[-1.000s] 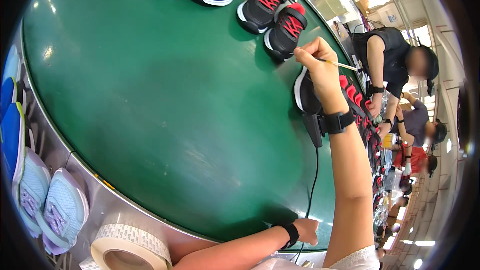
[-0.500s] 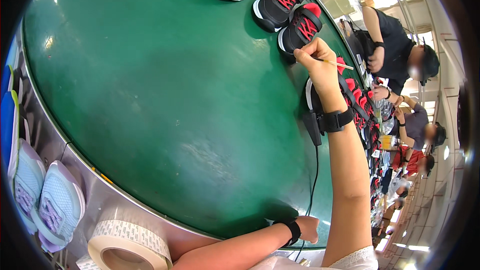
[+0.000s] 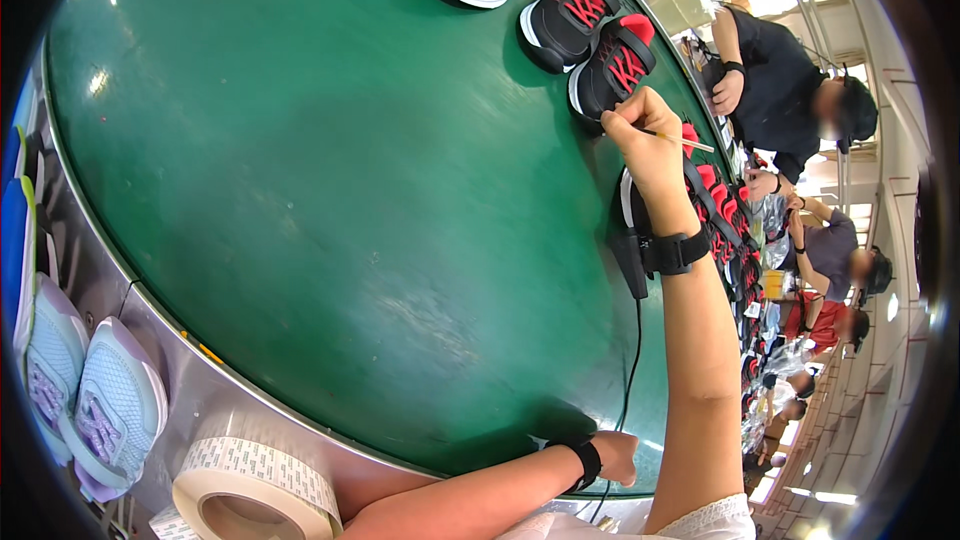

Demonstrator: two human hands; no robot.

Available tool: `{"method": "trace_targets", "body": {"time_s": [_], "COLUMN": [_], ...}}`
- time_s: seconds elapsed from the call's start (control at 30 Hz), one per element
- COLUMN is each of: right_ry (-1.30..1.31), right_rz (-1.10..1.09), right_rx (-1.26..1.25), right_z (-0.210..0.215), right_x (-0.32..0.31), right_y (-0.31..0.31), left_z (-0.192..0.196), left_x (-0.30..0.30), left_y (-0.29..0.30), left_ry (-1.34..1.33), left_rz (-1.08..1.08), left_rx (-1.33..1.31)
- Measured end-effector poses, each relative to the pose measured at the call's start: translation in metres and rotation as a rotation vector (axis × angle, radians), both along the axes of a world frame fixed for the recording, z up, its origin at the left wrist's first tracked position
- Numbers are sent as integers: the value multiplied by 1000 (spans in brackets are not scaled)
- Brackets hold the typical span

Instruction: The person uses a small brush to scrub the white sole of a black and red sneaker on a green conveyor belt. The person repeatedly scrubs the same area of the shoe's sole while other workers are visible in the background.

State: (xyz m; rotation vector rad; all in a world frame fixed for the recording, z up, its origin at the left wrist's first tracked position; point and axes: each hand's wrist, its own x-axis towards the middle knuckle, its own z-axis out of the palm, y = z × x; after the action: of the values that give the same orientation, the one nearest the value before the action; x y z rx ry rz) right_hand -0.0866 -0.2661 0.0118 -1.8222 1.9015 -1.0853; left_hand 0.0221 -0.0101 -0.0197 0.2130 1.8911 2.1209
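1. Four black shoes with red laces sit in full view along the far edge of the green belt (image 3: pixel 330 170); the nearest one (image 3: pixel 612 68) lies just beyond the right hand. More of the same shoes (image 3: pixel 725 230) line up behind the right forearm, too overlapped to count.
2. Two pale blue-and-lilac shoes (image 3: pixel 95 400) sit in a rack at lower left, mesh uppers.
3. One roll of white perforated tape (image 3: pixel 255 485) at the bottom edge.
4. Belt surface is smooth, matte, curved by the lens.
5. Right hand (image 3: pixel 645 145) is raised on an outstretched arm, fingers pinched on a thin pale stick (image 3: pixel 680 140), tip pointing right.
6. Left hand (image 3: pixel 615 455) rests at the belt's near rim, fingers loosely curled, holding nothing visible.
7. Both wrists wear black straps; a cable hangs from the right one.
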Motion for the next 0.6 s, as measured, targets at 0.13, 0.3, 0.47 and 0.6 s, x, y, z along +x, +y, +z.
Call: {"method": "trace_targets", "body": {"time_s": [0.13, 0.3, 0.47, 0.6], "right_ry": [25, 37, 23, 27], "right_rz": [35, 89, 96, 99], "right_rx": [-13, -19, -18, -14], "right_z": [0, 0, 0, -2], "right_x": [-6, -12, -20, -25], "right_y": [5, 9, 15, 19], "left_z": [-4, 2, 4, 3], "left_x": [-5, -3, -2, -1], "left_y": [7, -3, -4, -5], "left_ry": [4, -16, -36, -43], "left_rz": [-3, -52, -56, -59], "left_rx": [-6, -33, -13, -14]}}
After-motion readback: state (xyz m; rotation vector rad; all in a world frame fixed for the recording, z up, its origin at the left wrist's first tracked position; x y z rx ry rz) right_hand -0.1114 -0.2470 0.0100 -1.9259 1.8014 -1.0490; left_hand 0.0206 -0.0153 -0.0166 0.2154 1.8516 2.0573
